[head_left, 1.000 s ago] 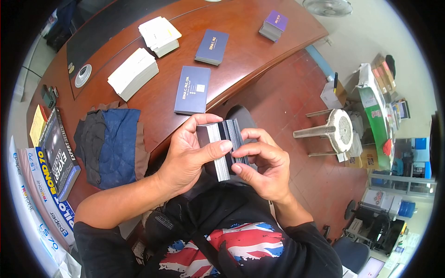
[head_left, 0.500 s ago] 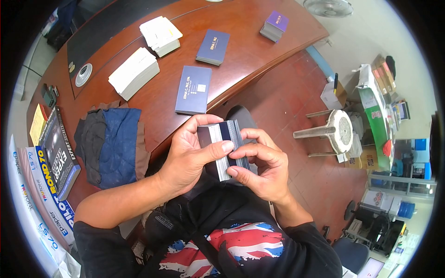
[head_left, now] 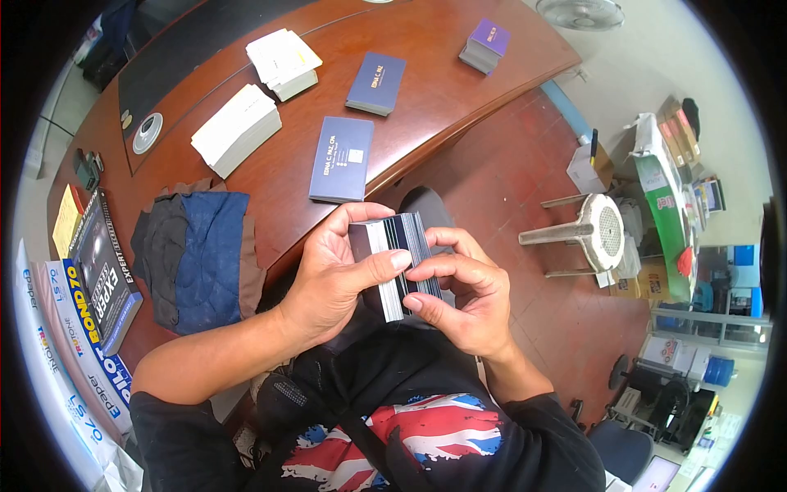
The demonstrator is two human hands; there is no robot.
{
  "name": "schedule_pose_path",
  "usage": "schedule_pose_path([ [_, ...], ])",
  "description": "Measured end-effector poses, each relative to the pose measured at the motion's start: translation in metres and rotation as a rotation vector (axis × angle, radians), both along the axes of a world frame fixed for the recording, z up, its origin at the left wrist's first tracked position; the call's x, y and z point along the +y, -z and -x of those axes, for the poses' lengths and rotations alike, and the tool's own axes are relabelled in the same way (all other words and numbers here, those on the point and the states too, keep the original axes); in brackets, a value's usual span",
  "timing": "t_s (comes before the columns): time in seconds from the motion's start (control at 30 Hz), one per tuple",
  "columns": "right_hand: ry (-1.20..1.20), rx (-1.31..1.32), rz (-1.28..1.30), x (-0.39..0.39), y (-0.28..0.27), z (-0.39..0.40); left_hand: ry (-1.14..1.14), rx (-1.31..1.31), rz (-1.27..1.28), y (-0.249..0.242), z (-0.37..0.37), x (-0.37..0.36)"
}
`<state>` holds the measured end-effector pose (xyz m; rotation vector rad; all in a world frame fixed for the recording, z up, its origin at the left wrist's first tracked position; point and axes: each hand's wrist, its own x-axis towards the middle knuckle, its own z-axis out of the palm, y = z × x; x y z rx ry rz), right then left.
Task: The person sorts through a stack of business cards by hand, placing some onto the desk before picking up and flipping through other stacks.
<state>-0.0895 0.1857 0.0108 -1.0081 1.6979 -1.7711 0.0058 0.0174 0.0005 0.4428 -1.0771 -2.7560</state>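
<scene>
Both hands hold a thick stack of business cards (head_left: 392,302) in front of my chest, edges facing up. My left hand (head_left: 328,271) grips its left side, the thumb lying across the card edges. On the other side, my right hand (head_left: 471,303) pinches the stack between thumb and curled fingers. Pale edges show on the left part and dark edges on the right, with narrow gaps among the cards. Just beyond my hands, a stack of dark blue cards (head_left: 340,160) lies on the desk (head_left: 443,107), with another blue stack (head_left: 377,82) behind it.
White card stacks (head_left: 238,131) and a small purple stack (head_left: 489,41) stand on the desk. Folded dark cloth (head_left: 201,254) lies at the left, near a box (head_left: 106,279) and paper reams (head_left: 82,344). A white stool (head_left: 602,234) stands on the floor at right.
The pale-edged cards have shifted slightly left within the stack, and more dark card edges show between the thumbs. Both hands stay nearly in place.
</scene>
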Motion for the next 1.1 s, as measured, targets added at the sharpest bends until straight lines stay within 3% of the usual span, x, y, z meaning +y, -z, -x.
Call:
schedule_pose_path([
  [1.1,0.036,-0.012,0.005,0.0,0.0003,-0.0005,0.043,0.026,-0.033,-0.0014,-0.0011,-0.0017],
])
